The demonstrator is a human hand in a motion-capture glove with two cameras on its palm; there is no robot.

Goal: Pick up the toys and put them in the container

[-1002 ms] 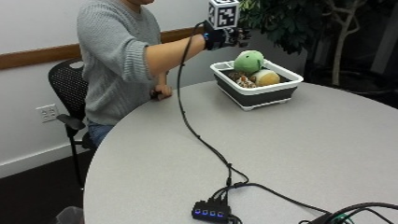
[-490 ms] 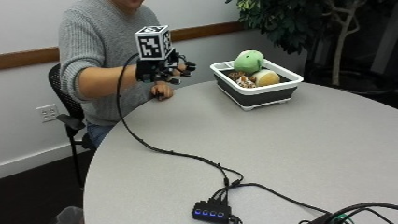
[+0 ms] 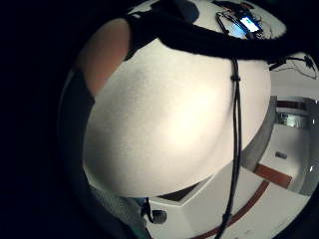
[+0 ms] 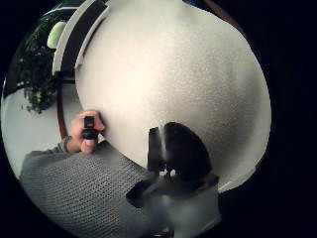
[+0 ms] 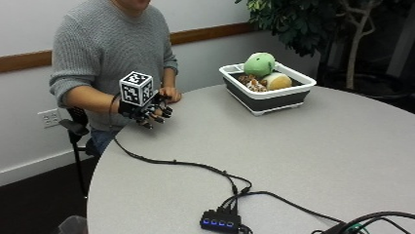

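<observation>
Round grey table (image 5: 272, 161) with a black cable (image 5: 175, 163) snaking to a little hub with blue lights (image 5: 220, 223). Leafy plant (image 5: 305, 24) behind. White and dark container (image 5: 267, 87) at the far side, well apart from both hands. Inside: a green plush toy (image 5: 259, 64), a tan round toy (image 5: 277, 81) beside it, something brown (image 5: 252, 83) too. Gloved right hand (image 5: 146, 109) over the table edge, fingers (image 5: 159, 114) spread, holding nothing. Bare hand (image 5: 170, 94) just beside, on the edge.

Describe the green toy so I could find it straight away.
On the round grey table, look to the far side near the plant, where a white-rimmed container sits. The green plush toy stands tallest inside it, beside a tan one.
</observation>
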